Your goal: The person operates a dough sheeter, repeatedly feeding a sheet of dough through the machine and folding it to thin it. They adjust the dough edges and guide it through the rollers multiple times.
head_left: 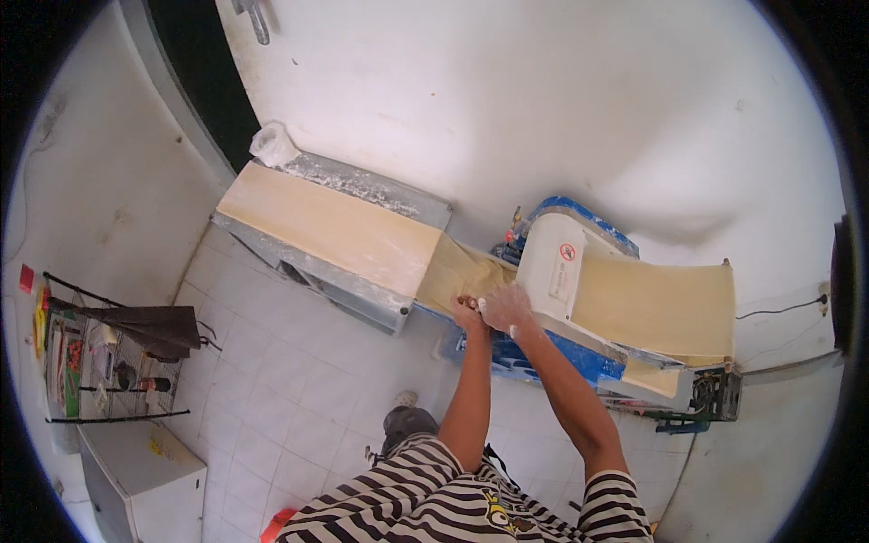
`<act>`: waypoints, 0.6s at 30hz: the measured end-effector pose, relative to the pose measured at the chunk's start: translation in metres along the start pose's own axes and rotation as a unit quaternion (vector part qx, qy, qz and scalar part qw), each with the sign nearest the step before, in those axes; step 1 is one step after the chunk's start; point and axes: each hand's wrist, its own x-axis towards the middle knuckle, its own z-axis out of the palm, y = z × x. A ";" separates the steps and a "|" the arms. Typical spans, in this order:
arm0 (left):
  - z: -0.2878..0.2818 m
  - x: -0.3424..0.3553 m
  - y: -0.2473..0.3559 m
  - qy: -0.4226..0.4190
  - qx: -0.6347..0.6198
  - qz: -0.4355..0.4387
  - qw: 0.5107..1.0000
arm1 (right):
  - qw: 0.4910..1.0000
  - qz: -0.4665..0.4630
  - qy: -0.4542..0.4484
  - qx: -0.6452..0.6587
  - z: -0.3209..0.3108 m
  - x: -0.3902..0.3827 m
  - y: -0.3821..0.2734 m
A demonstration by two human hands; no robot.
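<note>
A long pale-yellow sheet of dough (335, 226) lies along a floured metal table and slopes, wrinkled, toward a dough sheeter (554, 262) with a cream cover and blue body. My left hand (468, 313) is at the near edge of the sloping dough, its fingers curled in. Right beside it, my right hand (509, 309) is dusted white with flour, fingers bent toward the left hand. What lies between the fingers is too small to make out. On the machine's far right side, more smooth dough (656, 308) covers the conveyor and hangs over its end.
Loose flour coats the metal table's back strip (362, 190), where a white plastic bag (273, 145) stands at the corner. At the left are a wire rack (118, 362) with packages and a white cabinet (145, 480). A dark crate (715, 398) stands under the conveyor's right end.
</note>
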 end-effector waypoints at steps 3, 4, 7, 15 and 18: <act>0.003 -0.006 0.006 0.006 0.000 -0.034 0.999 | 1.000 -0.006 0.002 0.001 -0.002 -0.002 -0.001; 0.004 -0.008 0.007 0.010 0.018 -0.027 0.999 | 1.000 -0.008 -0.004 0.001 -0.003 -0.002 -0.001; 0.005 -0.004 0.005 0.020 0.049 -0.007 0.999 | 0.999 -0.016 -0.035 -0.009 -0.007 -0.001 -0.001; -0.001 0.015 0.001 0.013 0.101 -0.040 0.994 | 0.998 0.029 -0.051 0.034 -0.009 -0.003 -0.006; 0.010 0.002 0.030 -0.086 0.289 -0.032 0.953 | 0.995 0.059 -0.070 0.048 -0.013 0.001 -0.004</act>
